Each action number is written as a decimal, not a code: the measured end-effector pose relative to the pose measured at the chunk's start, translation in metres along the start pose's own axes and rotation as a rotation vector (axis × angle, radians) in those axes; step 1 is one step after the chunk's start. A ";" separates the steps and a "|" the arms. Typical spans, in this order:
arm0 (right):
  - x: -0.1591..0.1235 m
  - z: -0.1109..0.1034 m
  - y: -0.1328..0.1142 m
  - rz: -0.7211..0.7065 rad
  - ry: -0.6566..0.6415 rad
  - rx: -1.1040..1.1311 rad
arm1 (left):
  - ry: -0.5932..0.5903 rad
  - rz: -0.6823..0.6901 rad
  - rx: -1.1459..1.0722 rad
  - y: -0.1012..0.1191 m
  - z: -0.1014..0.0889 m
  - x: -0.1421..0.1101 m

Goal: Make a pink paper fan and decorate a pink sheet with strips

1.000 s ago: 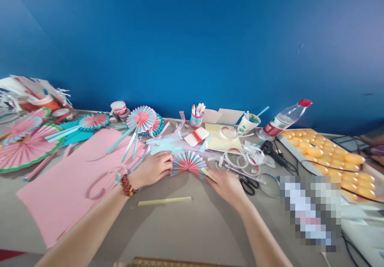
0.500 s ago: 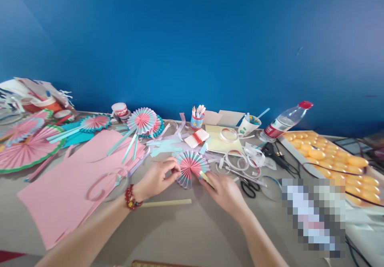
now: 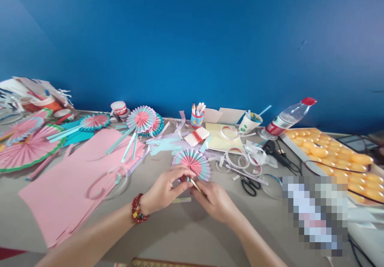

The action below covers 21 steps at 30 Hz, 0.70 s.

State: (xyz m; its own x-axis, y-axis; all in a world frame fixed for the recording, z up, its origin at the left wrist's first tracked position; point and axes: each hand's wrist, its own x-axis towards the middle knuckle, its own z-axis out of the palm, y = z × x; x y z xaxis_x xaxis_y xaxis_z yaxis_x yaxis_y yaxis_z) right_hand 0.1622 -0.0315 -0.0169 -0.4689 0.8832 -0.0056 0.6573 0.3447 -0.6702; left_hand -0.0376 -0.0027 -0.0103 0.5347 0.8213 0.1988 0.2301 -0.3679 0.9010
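Note:
A round pleated paper fan (image 3: 192, 157), pink in the middle with pale blue and lilac edges, lies on the table just beyond my fingertips. My right hand (image 3: 213, 199) is closed on a narrow pale yellow paper strip (image 3: 196, 185). My left hand (image 3: 165, 189) closes thumb and forefinger around that strip's far end, over the fan's near edge; a small bluish bit shows between the fingers. Partly behind my left hand, a second pale yellow strip (image 3: 183, 199) lies flat on the table.
Pink paper sheets (image 3: 72, 183) and finished fans (image 3: 141, 119) spread to the left. Rolls of tape (image 3: 237, 158), black-handled scissors (image 3: 249, 187), a glue gun (image 3: 277, 155) and a bottle (image 3: 288, 119) are on the right. A pen cup (image 3: 197, 119) stands near the wall.
Both hands have come together at the near edge of the fan. The right hand's strip has moved left and nearer, and my left fingers now meet its end.

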 end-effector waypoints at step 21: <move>-0.001 0.014 0.003 0.143 0.098 0.555 | 0.162 0.187 0.350 -0.008 0.007 -0.009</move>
State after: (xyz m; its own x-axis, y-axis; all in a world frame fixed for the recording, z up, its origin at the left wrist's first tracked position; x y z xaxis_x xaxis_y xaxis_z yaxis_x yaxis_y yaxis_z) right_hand 0.1564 -0.0358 -0.0295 -0.3241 0.9432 -0.0736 0.2898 0.0249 -0.9568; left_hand -0.0383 -0.0100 -0.0223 0.4653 0.7738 0.4297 0.4180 -0.6200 0.6639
